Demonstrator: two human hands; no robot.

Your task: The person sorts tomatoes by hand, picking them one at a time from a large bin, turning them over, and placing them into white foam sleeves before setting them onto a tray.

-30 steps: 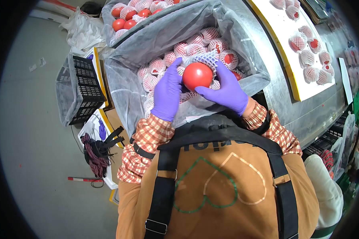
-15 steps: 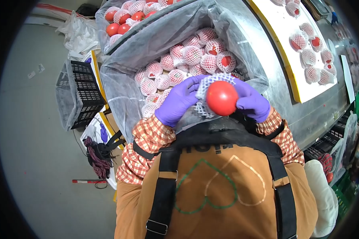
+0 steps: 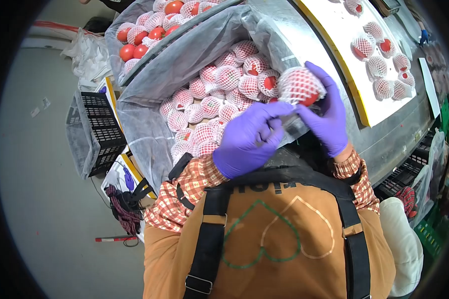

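Observation:
A red tomato [image 3: 310, 98] sits inside a white foam net sleeve [image 3: 296, 82], with a patch of red skin showing at its lower right. My right hand [image 3: 330, 119], in a purple glove, is wrapped round the netted tomato from the right. At the sleeve's lower edge, my left hand [image 3: 247, 137], gloved in purple too, has its fingers curled and pinched against the net. Just behind both hands, a crate lined with a grey sheet [image 3: 149, 107] holds several netted tomatoes [image 3: 228, 77].
A second lined crate with netted and bare tomatoes [image 3: 127, 51] stands farther back. On the metal table [image 3: 351, 74] at the right lies a white board with a yellow edge [image 3: 334, 55], carrying several netted tomatoes. A black crate [image 3: 102, 124] stands at the left.
The foam net now covers most of the tomato, which has turned and moved up and right in my right hand. My left hand has shifted from the net's side to its lower edge.

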